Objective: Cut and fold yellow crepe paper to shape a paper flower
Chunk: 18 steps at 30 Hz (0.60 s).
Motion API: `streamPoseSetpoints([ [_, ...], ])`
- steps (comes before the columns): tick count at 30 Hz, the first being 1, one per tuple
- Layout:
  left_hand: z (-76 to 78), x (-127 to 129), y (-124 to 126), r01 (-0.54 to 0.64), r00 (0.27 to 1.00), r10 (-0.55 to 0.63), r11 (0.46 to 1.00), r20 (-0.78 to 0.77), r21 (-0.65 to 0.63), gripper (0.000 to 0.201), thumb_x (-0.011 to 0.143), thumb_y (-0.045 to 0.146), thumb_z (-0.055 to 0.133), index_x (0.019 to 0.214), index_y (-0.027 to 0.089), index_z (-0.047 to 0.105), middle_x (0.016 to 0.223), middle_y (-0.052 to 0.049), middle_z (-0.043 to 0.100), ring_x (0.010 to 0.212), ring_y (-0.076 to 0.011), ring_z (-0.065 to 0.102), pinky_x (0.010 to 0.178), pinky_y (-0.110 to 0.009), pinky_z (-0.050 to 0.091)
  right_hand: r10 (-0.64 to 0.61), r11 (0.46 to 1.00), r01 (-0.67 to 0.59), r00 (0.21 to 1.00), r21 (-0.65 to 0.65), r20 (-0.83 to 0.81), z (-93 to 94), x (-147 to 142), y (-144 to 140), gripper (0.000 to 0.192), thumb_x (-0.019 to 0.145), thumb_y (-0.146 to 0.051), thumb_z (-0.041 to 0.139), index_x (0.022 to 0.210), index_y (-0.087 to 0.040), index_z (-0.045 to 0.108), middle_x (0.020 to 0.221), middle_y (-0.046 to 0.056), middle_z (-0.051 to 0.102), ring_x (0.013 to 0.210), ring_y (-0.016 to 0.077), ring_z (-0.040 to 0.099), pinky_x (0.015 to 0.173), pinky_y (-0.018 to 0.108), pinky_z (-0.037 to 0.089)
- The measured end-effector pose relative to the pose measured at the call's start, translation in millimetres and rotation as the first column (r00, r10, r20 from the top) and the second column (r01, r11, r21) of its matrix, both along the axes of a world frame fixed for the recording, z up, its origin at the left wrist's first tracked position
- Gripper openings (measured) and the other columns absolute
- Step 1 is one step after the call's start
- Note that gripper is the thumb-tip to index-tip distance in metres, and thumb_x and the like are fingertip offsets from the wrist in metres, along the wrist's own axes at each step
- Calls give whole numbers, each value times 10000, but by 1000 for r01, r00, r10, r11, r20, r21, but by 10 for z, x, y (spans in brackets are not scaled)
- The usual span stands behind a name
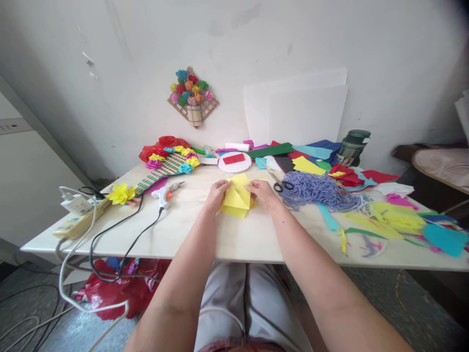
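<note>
A creased sheet of yellow crepe paper (237,193) hangs between my two hands over the middle of the table. My left hand (219,194) pinches its left edge, and my right hand (263,193) has the right edge between thumb and fingers. Another yellow piece (235,212) shows beneath it; whether that is held too I cannot tell. Just beyond the paper lies a white oval disc (223,167) with a red paper strip (233,159) on it. Black-handled scissors (283,186) rest to the right of my right hand.
A white glue gun (161,195) with a trailing cord lies left, near a power strip (82,220) and a flower-trimmed craft piece (164,171). Purple yarn (318,189), paper scraps (399,217) and a dark bottle (353,147) occupy the right side. White boards (295,112) lean on the wall.
</note>
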<state>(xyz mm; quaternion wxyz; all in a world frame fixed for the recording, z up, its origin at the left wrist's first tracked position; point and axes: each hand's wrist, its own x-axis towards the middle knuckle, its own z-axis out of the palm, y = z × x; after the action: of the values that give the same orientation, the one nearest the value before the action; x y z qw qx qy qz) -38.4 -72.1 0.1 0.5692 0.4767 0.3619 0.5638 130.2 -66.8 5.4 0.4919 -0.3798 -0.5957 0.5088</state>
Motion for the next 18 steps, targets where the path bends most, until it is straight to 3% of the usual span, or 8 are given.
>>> streamPoseSetpoints([
  [8,-39,-14,38,-44,994,50,996,-93,72,283,599,387,656,670,153,512,515,30,497,428,-66,449,413,-184,322,-7,1000,7,1000,7,-27,-29,11,25,196,605,-344,610,612,-157,553,499,-39,526,406,67,435,382,193,318],
  [18,9,-29,1,-29,992,37,998,-117,64,242,593,346,650,676,149,535,507,23,492,420,-62,439,407,-184,308,-27,999,25,998,-22,-62,21,0,-9,181,580,-280,608,715,-159,607,555,-21,577,431,88,453,391,206,339],
])
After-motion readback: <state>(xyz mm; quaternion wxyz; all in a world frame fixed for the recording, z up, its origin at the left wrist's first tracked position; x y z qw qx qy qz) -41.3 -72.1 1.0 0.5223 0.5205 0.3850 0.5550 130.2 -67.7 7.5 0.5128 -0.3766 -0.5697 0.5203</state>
